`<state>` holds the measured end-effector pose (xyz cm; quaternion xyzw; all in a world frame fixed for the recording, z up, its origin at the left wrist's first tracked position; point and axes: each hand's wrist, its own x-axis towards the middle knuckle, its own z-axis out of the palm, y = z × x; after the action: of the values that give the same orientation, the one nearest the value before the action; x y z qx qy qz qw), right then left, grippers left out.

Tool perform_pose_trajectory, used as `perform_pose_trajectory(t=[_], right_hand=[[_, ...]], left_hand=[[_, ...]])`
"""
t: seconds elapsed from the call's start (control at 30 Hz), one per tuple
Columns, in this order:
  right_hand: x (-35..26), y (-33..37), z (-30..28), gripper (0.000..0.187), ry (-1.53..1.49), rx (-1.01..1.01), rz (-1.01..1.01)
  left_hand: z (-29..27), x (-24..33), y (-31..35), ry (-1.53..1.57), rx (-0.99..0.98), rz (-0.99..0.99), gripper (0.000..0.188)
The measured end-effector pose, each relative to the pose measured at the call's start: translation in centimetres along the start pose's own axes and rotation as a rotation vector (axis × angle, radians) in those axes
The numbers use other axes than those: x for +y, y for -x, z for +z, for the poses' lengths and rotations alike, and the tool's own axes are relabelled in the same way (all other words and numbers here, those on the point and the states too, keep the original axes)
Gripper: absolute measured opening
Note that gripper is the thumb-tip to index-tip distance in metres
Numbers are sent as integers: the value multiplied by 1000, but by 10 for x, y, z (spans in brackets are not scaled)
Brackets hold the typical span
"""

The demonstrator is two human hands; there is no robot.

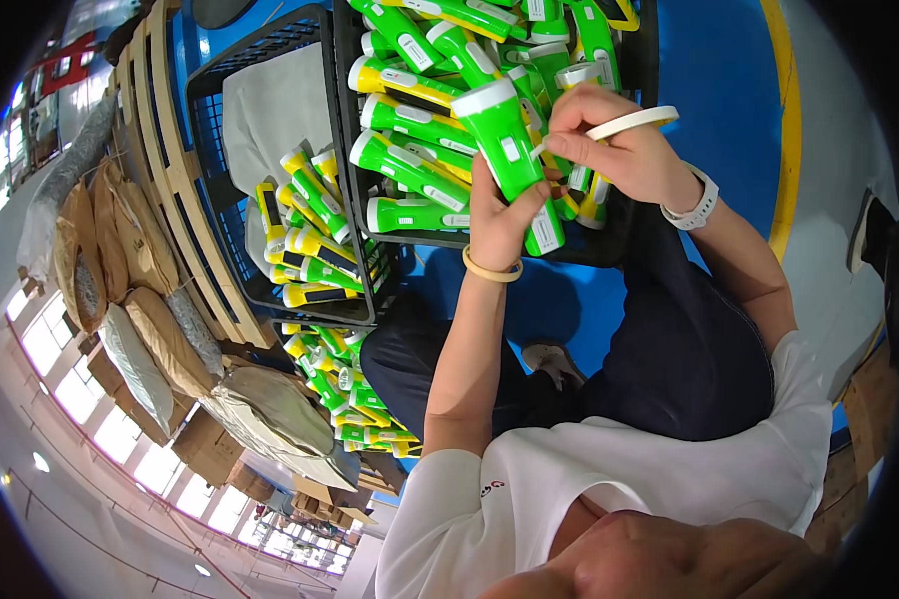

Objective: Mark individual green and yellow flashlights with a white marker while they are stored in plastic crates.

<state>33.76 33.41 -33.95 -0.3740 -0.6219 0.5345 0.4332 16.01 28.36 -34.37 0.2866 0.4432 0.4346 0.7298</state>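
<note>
My left hand [502, 218] is wrapped around a green flashlight [506, 140] with a white head, its switch side facing up. The flashlight is tilted above a black crate [641, 60] full of green and yellow flashlights [410, 165]. Beside its body, my right hand [624, 150] has thumb and forefinger pinched on a small, pale, thin thing close to the switch; its kind is too small to make out. A narrow cream-white ring [633, 122], like a roll of tape, sits around the right hand's fingers.
Left of the full crate, a second black crate [202, 120] holds grey sheeting [270, 110] and several flashlights [315, 200]. More flashlights [360, 394] lie in a pile below it. Wooden pallet slats [185, 190] and brown sacks [135, 235] stand farther left. A yellow line [787, 120] crosses the floor at right.
</note>
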Motion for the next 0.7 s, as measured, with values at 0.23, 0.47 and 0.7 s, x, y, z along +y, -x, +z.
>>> perform_pose_trajectory(t=[0.23, 0.47, 0.7], right_hand=[[-18, 7, 15, 12, -57, -137, 154], [-13, 6, 30, 21, 115, -10, 84], [12, -3, 6, 29, -28, -130, 170]], left_hand=[[10, 5, 20, -107, 16, 250, 66], [13, -4, 15, -379, 239, 332, 40], [12, 1, 18, 147, 142, 1, 39]])
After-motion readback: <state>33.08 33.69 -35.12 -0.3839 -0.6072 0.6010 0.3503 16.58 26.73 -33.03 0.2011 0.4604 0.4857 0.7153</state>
